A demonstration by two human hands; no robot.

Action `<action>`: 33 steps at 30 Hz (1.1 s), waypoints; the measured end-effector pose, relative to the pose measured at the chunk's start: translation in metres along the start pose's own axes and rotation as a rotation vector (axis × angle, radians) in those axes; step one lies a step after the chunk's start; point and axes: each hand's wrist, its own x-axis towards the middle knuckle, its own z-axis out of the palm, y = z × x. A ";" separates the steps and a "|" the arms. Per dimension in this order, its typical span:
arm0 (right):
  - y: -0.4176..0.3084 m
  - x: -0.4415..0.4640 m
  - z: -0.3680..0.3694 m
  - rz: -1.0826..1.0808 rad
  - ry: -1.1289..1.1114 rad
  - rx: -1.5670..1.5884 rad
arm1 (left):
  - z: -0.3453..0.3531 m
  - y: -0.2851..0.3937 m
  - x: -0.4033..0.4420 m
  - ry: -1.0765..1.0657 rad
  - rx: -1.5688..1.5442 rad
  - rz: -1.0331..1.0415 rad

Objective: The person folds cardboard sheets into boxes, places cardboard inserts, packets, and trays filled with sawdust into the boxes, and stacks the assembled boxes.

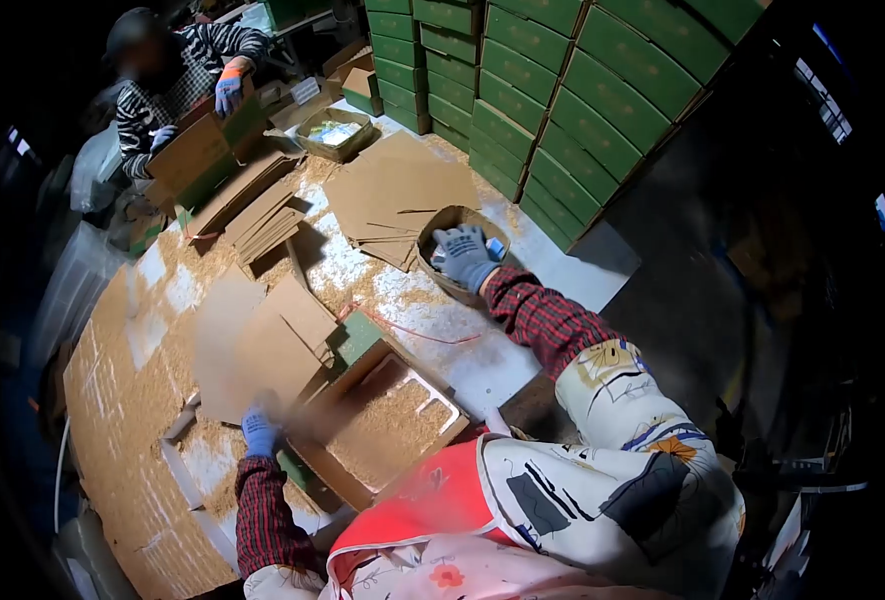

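Blue-grey gloves cover both my hands at a worktable strewn with wood shavings. My left hand is at the lower corner of a flat brown cardboard sheet, beside an open brown-and-green cardboard box whose inside shows tan shavings. Blur hides how firmly those fingers close, so I cannot tell whether they grip the corner or only touch it. If the hold is loose, the sheet could slip, since it lies against other loose pieces, and a swinging edge could catch the box rim or sweep shavings about.

My right hand reaches into a round tan basket, fingers bent down over small blue-and-white items; what they hold, if anything, I cannot tell. My two arms are spread wide, and I judge that watching one side could make me fumble the other: smooth gloves may pick up two items or none, and a knock from my plaid sleeve could tip the basket.

A thin red cord trails between basket and box, where it could snag a cuff. Beyond, tall stacks of green cardboard boxes stand near my right side; across the table, a co-worker handles another box.
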 end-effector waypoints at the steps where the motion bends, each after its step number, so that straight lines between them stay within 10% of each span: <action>1: 0.019 0.004 0.011 0.045 -0.054 -0.188 | -0.018 0.022 -0.011 0.071 0.065 0.049; 6: 0.062 0.011 0.029 0.096 -0.075 -0.140 | -0.068 0.045 -0.047 0.557 0.147 0.190; 10: 0.105 0.003 0.033 0.273 0.190 0.587 | -0.112 0.053 -0.078 0.785 0.024 0.114; 13: 0.120 -0.003 0.028 0.353 0.281 0.222 | -0.127 0.076 -0.103 0.816 -0.110 0.091; 16: 0.130 0.013 0.088 0.482 0.087 1.002 | -0.132 0.095 -0.126 0.823 -0.099 0.109; 17: 0.116 0.013 0.108 0.237 0.415 0.456 | -0.136 0.101 -0.133 0.826 -0.017 0.137; 21: 0.051 0.003 0.088 0.448 0.149 1.367 | -0.152 0.129 -0.147 0.806 -0.032 0.162; 24: -0.018 -0.041 0.025 0.126 0.268 1.512 | -0.163 0.135 -0.154 0.835 0.036 0.218; 28: -0.102 -0.148 -0.057 -0.502 0.444 0.639 | -0.164 0.160 -0.168 0.793 0.164 0.321; 30: -0.115 -0.179 -0.061 -0.770 0.165 0.422 | -0.154 0.176 -0.173 0.689 0.197 0.417; 33: -0.085 -0.193 -0.029 -0.288 0.276 0.824 | -0.111 0.193 -0.170 0.423 0.160 0.644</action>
